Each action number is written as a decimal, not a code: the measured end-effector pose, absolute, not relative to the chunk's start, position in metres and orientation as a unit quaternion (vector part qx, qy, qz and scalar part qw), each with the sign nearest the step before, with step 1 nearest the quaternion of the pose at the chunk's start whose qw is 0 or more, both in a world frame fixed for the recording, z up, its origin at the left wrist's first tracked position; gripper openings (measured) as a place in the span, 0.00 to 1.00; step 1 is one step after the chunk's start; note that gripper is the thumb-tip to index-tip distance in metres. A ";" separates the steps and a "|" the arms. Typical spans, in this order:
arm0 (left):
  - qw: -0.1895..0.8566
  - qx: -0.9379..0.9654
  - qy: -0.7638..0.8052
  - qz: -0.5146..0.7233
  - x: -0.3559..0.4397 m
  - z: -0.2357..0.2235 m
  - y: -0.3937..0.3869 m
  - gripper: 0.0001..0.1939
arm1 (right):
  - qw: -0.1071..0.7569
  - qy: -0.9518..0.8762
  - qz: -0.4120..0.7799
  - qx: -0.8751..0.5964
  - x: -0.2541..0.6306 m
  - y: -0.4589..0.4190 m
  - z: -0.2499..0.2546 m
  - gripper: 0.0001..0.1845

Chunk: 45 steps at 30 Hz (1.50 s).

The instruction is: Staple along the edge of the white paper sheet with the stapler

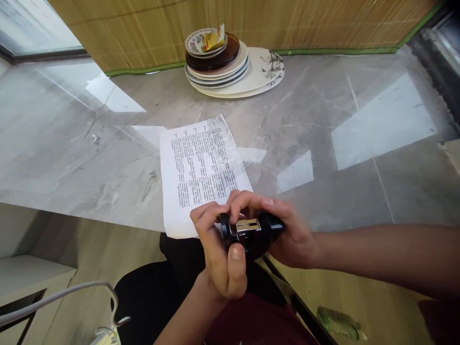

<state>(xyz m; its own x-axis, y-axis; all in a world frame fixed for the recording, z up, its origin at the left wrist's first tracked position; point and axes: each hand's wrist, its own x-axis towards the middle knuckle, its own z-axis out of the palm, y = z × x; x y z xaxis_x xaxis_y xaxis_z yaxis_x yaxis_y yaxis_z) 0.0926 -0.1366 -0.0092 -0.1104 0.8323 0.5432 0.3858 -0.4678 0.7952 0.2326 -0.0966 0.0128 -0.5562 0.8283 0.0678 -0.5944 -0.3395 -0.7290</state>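
Observation:
A black stapler [270, 224] with a shiny metal part [247, 225] showing is held between both my hands, just past the near edge of the counter. My left hand [219, 249] is closed on its left end, the thumb pressed along the near side. Wrapped around the other end is my right hand [287, 225], its fingertips reaching over the metal part. My fingers cover much of the stapler. Behind my hands lies a printed sheet of paper [187, 148], its near edge hanging slightly over the counter.
Stacked plates [266, 72] stand at the back of the grey marble counter [305, 120], with a yellow wrapper [212, 40] on top. A bamboo blind [143, 33] hangs behind them. At lower left is a white metal hook [104, 285]; a green object [339, 323] lies on the floor.

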 end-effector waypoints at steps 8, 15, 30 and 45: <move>0.151 0.664 0.460 0.571 0.095 -0.011 -0.141 0.27 | 0.432 -0.402 0.792 -0.158 0.235 -0.099 0.009 0.18; 0.179 0.678 0.433 0.567 0.092 -0.012 -0.141 0.27 | 0.452 -0.430 0.756 -0.197 0.233 -0.104 0.017 0.14; 0.218 0.692 0.429 0.539 0.094 -0.012 -0.146 0.30 | 0.493 -0.523 0.638 -0.276 0.229 -0.113 0.017 0.19; 0.269 0.678 0.401 0.554 0.097 -0.017 -0.146 0.29 | 0.519 -0.568 0.581 -0.265 0.231 -0.112 0.014 0.19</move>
